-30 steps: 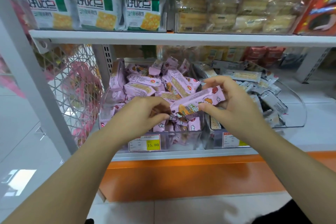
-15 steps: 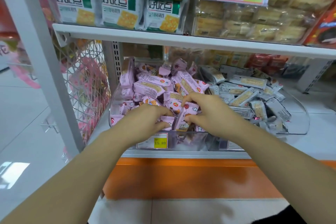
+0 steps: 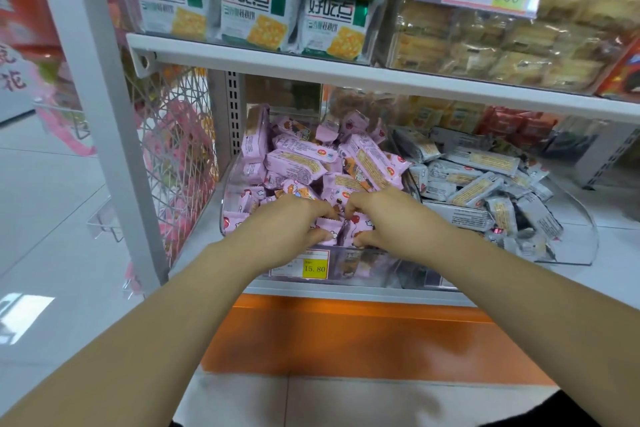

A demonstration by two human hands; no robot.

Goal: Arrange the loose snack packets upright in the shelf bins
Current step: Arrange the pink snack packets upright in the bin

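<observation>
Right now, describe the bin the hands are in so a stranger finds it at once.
Look at the lower white shelf above the orange base. At its left end, beside the wire mesh, stands a clear bin. It alone holds pink packets and bears a yellow 15.80 tag; the right-hand bin holds grey packets.
</observation>
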